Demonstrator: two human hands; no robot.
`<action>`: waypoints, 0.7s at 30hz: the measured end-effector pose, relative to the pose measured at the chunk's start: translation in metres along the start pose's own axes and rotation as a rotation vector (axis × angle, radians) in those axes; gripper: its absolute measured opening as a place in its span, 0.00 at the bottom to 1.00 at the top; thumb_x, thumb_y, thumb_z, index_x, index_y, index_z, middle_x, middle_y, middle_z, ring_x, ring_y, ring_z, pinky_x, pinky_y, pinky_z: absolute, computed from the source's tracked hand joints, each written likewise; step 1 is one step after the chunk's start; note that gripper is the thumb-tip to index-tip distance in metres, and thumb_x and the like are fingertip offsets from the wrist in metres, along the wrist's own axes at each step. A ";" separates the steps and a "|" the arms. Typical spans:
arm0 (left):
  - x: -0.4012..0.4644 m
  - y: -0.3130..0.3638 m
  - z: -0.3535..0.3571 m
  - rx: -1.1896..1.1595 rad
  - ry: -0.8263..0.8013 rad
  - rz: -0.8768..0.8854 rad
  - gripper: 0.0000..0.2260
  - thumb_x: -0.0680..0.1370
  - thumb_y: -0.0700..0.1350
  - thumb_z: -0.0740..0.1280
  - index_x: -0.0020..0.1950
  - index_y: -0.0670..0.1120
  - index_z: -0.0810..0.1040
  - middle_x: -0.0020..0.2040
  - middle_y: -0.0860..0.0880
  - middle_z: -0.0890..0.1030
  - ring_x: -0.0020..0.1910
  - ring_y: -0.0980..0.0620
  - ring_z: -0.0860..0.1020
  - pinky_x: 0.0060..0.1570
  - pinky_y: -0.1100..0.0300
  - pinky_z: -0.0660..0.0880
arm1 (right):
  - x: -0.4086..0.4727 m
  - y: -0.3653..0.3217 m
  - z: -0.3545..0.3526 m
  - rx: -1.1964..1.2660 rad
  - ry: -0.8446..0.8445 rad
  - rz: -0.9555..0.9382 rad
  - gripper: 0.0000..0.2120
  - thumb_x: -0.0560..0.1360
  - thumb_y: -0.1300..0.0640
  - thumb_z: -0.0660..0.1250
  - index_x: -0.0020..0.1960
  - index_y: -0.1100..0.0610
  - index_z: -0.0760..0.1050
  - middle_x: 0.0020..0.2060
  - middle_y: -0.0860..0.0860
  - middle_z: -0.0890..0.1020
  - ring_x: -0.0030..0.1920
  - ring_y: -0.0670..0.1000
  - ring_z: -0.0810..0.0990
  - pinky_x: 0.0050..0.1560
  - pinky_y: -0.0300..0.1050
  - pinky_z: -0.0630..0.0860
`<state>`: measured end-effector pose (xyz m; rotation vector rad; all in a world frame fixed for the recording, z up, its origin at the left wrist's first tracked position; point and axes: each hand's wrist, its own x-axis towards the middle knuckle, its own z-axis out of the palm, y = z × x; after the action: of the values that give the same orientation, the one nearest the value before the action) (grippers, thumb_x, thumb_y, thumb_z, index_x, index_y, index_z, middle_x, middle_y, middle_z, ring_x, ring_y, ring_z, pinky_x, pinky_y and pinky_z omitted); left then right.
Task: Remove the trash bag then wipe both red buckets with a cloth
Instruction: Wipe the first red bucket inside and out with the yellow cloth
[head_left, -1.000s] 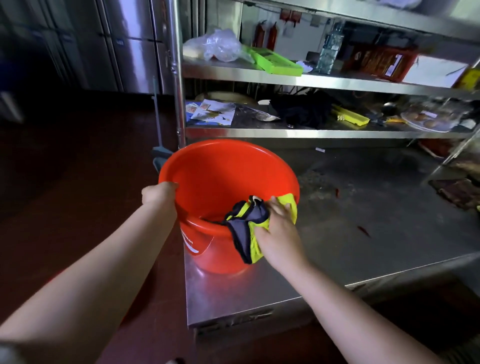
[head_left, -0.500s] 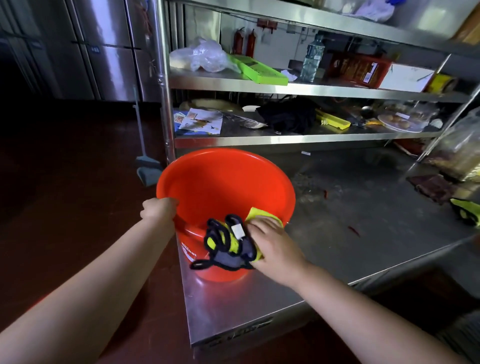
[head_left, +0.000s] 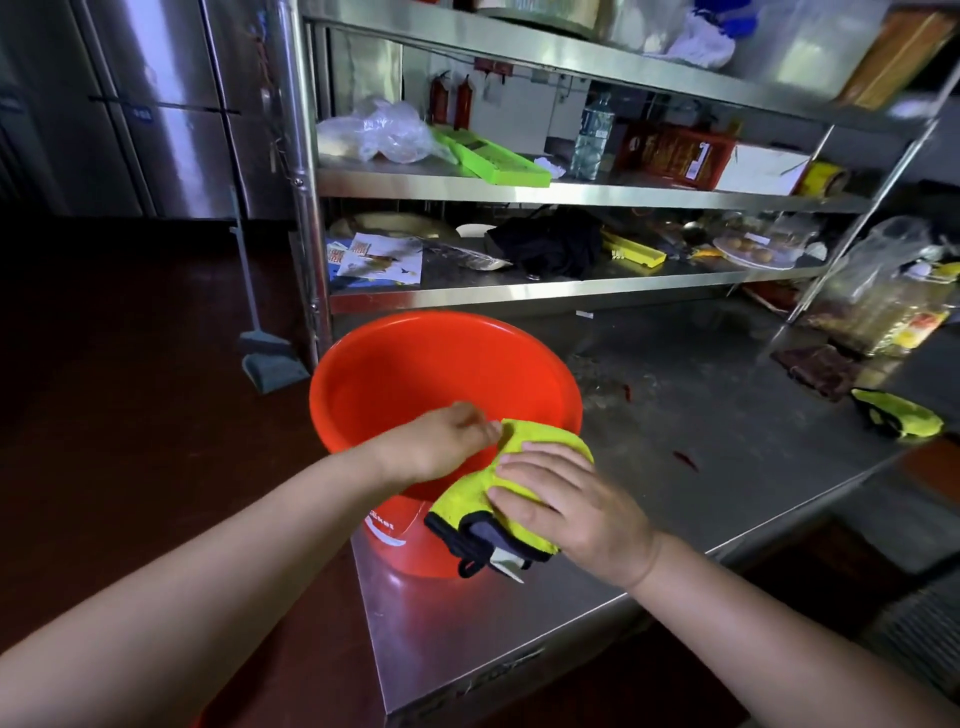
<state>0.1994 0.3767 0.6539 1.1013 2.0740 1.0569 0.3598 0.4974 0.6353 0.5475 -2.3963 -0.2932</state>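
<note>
A red bucket stands at the left end of the steel table, empty inside. A yellow cloth with dark edging is draped over the bucket's near rim and outer wall. My right hand presses flat on the cloth against the bucket's outside. My left hand sits at the near rim and pinches the cloth's top corner. Only one red bucket is in view, and no trash bag is in it.
Steel shelves behind the bucket carry a clear plastic bag, a green tray, a water bottle and papers. A second yellow cloth lies at the table's right. A dustpan leans left on the dark floor.
My left hand left the bucket's left rim and came to the near rim, taking the cloth's corner. My right hand slid the cloth from the rim down the outer wall.
</note>
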 end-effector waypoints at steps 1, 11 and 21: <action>0.000 0.003 0.002 -0.074 -0.100 -0.055 0.16 0.79 0.53 0.62 0.61 0.46 0.76 0.60 0.49 0.77 0.60 0.53 0.73 0.60 0.62 0.65 | 0.001 -0.001 -0.002 -0.013 0.011 -0.027 0.11 0.79 0.64 0.62 0.55 0.59 0.81 0.50 0.56 0.83 0.55 0.56 0.81 0.60 0.54 0.75; -0.013 0.016 -0.007 -0.428 -0.055 0.244 0.08 0.78 0.32 0.61 0.46 0.44 0.75 0.40 0.49 0.78 0.41 0.53 0.76 0.44 0.60 0.74 | -0.010 -0.006 -0.012 -0.120 -0.327 0.081 0.36 0.66 0.67 0.60 0.73 0.50 0.61 0.73 0.55 0.65 0.74 0.60 0.59 0.72 0.62 0.58; -0.032 0.016 -0.015 -0.305 -0.056 0.328 0.08 0.79 0.34 0.60 0.47 0.46 0.75 0.40 0.49 0.77 0.40 0.54 0.76 0.42 0.61 0.74 | 0.017 0.001 -0.003 0.923 -0.126 1.056 0.05 0.72 0.59 0.71 0.46 0.58 0.76 0.40 0.50 0.80 0.41 0.48 0.77 0.45 0.48 0.75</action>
<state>0.2112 0.3490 0.6786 1.3185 1.6508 1.4258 0.3495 0.4897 0.6476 -0.4348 -2.4695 1.2828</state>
